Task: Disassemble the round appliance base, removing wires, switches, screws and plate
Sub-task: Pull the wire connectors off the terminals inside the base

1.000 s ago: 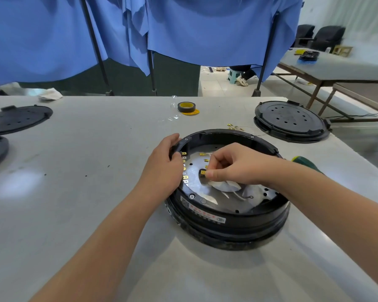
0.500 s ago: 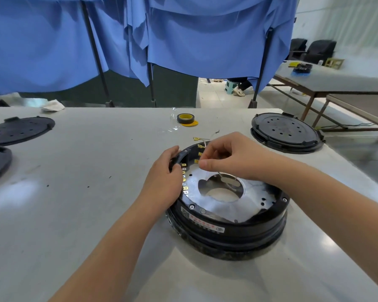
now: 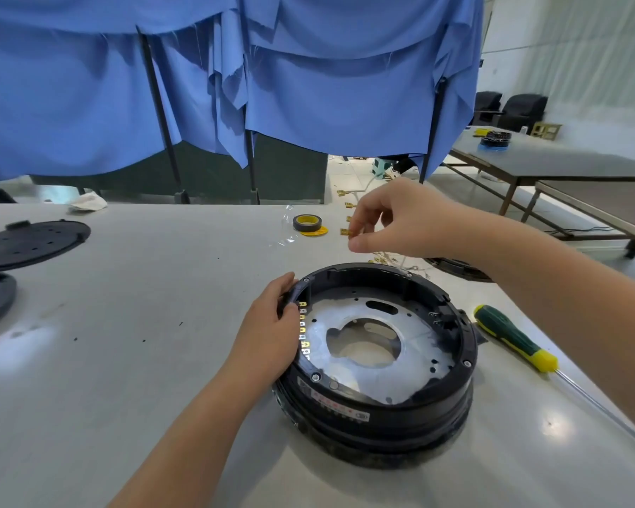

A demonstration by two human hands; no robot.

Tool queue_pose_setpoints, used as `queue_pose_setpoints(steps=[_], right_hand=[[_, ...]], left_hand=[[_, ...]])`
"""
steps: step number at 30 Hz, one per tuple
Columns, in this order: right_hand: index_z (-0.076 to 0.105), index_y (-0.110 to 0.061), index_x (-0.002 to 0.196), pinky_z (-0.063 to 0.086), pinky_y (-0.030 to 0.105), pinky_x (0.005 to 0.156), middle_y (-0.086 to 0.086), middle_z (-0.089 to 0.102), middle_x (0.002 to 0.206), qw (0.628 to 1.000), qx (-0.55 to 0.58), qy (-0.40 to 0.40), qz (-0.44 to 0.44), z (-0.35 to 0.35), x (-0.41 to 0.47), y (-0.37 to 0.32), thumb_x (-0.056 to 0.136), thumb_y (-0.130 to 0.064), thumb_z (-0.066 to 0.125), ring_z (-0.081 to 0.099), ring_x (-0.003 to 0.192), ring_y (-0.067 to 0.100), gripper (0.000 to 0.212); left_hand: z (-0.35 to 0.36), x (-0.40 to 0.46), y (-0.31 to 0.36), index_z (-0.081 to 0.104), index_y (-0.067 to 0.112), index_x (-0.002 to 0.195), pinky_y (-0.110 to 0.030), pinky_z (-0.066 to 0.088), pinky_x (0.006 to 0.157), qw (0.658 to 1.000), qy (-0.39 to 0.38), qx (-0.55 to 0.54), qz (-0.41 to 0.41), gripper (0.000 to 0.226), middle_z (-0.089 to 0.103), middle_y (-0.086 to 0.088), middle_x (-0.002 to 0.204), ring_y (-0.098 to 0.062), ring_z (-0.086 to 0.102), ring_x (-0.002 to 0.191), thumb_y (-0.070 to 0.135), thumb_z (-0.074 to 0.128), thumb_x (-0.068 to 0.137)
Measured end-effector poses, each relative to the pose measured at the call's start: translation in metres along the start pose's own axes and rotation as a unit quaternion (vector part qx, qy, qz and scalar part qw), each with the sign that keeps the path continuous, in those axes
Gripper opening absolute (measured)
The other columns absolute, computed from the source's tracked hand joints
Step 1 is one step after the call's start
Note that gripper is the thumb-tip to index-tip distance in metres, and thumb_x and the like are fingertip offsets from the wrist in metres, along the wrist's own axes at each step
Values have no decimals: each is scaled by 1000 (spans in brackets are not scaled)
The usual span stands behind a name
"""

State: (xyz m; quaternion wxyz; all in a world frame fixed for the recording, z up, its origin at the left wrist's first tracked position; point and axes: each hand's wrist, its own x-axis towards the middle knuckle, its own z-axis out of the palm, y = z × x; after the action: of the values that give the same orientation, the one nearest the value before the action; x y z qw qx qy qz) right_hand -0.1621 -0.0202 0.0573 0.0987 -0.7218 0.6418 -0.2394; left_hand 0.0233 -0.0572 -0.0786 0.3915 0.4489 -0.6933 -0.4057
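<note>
The right hand point(image 3: 393, 218) has risen out of the round appliance base point(image 3: 376, 361) and now sits above the desk point(image 3: 125, 324), toward its far edge. Its fingers point(image 3: 360, 243) pinch a bundle of wires point(image 3: 349, 214) with brass terminals, now lifted clear of the base; a second ago these lay inside the ring. The metal plate point(image 3: 367, 342) and its central opening are now fully exposed. A screwdriver point(image 3: 514, 339) with a green and yellow handle has become visible, lying beside the base toward the right edge.
</note>
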Motion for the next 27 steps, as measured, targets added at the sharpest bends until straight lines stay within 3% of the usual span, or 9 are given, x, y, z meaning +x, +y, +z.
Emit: queue_pose_setpoints(steps=[3, 10, 23, 27], right_hand=[[70, -23, 80, 35, 5, 45, -3, 63, 77, 998, -45, 17, 29, -7, 10, 17, 81, -26, 73, 48, 52, -1, 4], [69, -21, 81, 41, 23, 60, -5, 59, 77, 991, -69, -9, 115, -7, 28, 62, 80, -20, 74, 55, 72, 13, 5], [76, -14, 86, 38, 23, 55, -7, 58, 65, 980, -42, 54, 187, 35, 52, 124, 78, -17, 76, 52, 61, 10, 8], [75, -14, 88, 42, 27, 66, -10, 58, 68, 975, -66, 37, 209, 42, 57, 133, 78, -17, 76, 58, 73, 16, 10]], left_hand=[[0, 0, -1, 43, 27, 139, -23, 34, 101, 1000, -1, 2, -1, 46, 50, 12, 138, -5, 46, 123, 9, 41, 96], [-1, 0, 0, 43, 26, 138, -23, 34, 103, 1000, 0, -2, 0, 46, 50, 11, 138, -5, 46, 124, 8, 41, 97], [-1, -2, 2, 45, 27, 137, -22, 35, 102, 1000, 7, -6, 3, 46, 52, 14, 134, -3, 48, 122, 5, 41, 97], [0, -2, 1, 46, 28, 136, -25, 38, 105, 1000, 12, -16, -2, 45, 53, 15, 132, -2, 49, 121, 5, 41, 97]])
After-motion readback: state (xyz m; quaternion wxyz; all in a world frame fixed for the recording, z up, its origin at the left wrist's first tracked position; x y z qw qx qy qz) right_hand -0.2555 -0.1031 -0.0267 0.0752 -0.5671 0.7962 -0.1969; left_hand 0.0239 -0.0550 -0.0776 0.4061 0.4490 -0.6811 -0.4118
